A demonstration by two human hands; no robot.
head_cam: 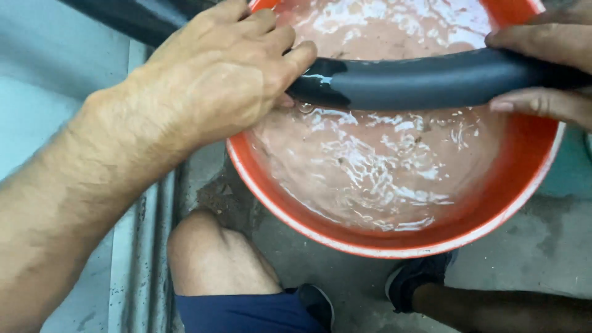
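Nearest us, our left hand (pixel 213 77) at ten o'clock wraps closed around a black rubber tube (pixel 413 80), which arches across an orange basin (pixel 394 243) of rippling, murky water (pixel 376 160). At three o'clock our right hand (pixel 546 71) pinches the same tube between thumb and fingers, though the frame edge cuts most of it off, so we judge that hold loosely. Below, at six o'clock, sits a bare knee (pixel 206 250) above blue shorts (pixel 246 311), with a dark shoe (pixel 416 277) on the concrete floor (pixel 524 259).
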